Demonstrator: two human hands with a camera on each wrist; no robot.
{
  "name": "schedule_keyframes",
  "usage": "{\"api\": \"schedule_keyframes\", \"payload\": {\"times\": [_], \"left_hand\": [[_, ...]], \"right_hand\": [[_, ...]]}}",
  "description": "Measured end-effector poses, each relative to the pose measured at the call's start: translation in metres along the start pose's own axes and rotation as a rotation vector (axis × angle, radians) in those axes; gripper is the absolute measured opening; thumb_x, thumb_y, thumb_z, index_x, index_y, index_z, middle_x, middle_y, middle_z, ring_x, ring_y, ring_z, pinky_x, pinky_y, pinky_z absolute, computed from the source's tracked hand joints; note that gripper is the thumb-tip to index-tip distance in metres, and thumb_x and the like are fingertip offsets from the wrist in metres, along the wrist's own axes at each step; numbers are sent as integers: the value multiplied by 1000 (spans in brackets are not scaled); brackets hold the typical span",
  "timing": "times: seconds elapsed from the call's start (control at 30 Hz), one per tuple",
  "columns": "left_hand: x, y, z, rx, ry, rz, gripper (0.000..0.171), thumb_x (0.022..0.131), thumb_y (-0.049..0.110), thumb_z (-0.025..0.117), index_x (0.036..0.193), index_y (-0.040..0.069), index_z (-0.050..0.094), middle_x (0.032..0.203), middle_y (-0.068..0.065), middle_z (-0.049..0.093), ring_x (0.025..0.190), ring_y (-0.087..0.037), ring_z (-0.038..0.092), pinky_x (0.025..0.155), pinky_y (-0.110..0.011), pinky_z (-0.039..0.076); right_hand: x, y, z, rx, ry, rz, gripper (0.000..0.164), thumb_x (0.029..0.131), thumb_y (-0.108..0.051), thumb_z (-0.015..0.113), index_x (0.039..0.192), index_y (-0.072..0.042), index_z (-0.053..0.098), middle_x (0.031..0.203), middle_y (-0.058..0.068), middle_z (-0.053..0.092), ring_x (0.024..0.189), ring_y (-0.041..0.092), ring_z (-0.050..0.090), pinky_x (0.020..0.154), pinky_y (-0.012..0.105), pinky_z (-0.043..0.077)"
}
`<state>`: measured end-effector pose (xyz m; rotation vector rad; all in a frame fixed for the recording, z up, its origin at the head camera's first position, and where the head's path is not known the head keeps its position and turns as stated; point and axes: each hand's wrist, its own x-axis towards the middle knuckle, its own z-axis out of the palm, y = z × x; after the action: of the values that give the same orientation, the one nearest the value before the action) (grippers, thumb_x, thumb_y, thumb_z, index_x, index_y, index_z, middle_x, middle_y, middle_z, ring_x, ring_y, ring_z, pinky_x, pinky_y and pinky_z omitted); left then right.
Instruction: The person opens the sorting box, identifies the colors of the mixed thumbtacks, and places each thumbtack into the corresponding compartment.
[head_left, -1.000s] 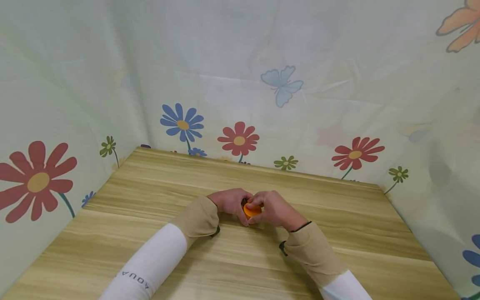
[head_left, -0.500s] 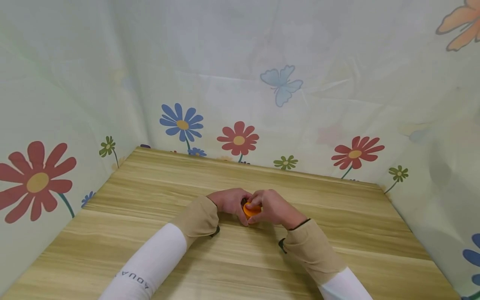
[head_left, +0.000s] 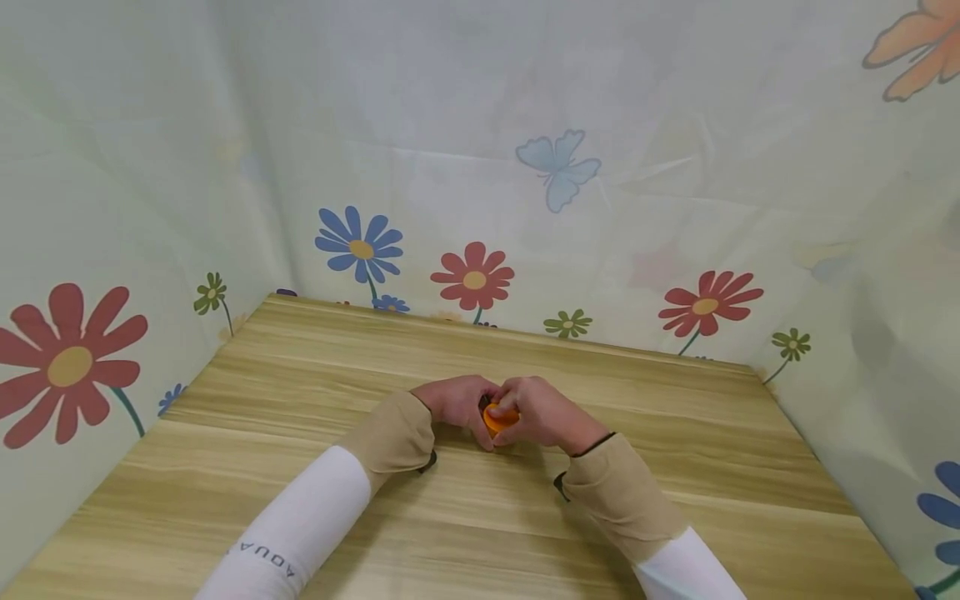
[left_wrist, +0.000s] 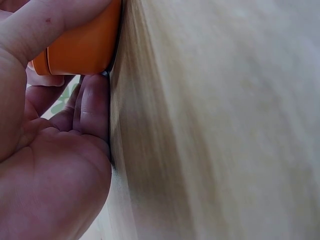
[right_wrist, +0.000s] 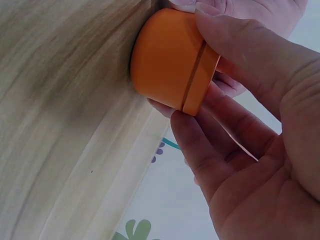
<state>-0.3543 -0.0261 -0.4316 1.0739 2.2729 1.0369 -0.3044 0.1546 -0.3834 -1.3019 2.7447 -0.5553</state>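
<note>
A small orange round jar [right_wrist: 165, 57] stands on the wooden table, its base against the top. A thin seam sets off its lid [right_wrist: 201, 82]. In the head view my left hand [head_left: 456, 402] curls round the jar from the left, while the right hand [head_left: 553, 414] pinches the lid between thumb and fingers. Seen from the left wrist, the thumb lies across the jar's side and the other fingers [left_wrist: 94, 105] rest low by the table. Both hands cover much of the jar in the head view, where a small dark patch shows beside the orange.
The wood-grain table [head_left: 360, 350] runs back to a pale wall sheet [head_left: 420, 100] printed with flowers and a butterfly. Similar sheets border the left and right table edges. Tan cuffs [head_left: 393, 433] with dark straps wrap both wrists over white sleeves [head_left: 300, 521].
The right hand's fingers have shifted a little over the lid, covering slightly more of it. The left hand holds its place on the jar. The head view has moved slightly.
</note>
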Motion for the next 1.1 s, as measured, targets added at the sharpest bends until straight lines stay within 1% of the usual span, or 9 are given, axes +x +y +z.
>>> {"api": "schedule_keyframes", "payload": {"times": [0.13,0.3,0.63,0.83,0.97,1.1], "left_hand": [[0,0,0,-1,-4,1,42,62,14,89,96,20,64,93,11,62,83,-9,56,78,-23,46],[0,1,-1,12,-8,-8,42,62,15,89,95,20,64,92,11,62,83,-8,56,78,-23,46],[-3,5,-2,1,3,-61,45,62,14,89,99,18,63,94,11,62,84,-8,56,79,-22,45],[-4,8,-2,-15,9,-50,46,62,12,88,101,17,63,94,10,62,84,-9,57,79,-22,45],[-5,9,-2,-13,6,-51,47,62,12,88,101,17,63,94,11,62,84,-9,57,79,-22,45],[-5,9,-2,-7,5,-54,47,62,12,88,101,17,63,94,11,62,84,-9,56,79,-22,45]], "right_hand": [[1,0,-1,-8,-13,-16,32,70,-19,84,97,-6,73,102,8,61,92,20,56,79,30,48],[0,1,-2,4,-35,-30,29,72,-17,83,97,-7,73,102,5,60,91,19,55,78,29,47],[3,3,-2,8,-24,-62,21,72,-12,83,90,-9,74,97,3,59,85,17,56,74,27,48],[4,1,-3,21,-34,-37,17,71,-12,83,84,-10,74,96,3,58,85,17,55,73,27,48],[3,0,-3,21,-35,-27,19,70,-13,84,87,-10,74,97,3,58,85,17,55,74,27,48],[3,-1,-3,13,-26,-35,21,70,-12,84,89,-9,74,96,3,59,85,17,55,73,26,48]]}}
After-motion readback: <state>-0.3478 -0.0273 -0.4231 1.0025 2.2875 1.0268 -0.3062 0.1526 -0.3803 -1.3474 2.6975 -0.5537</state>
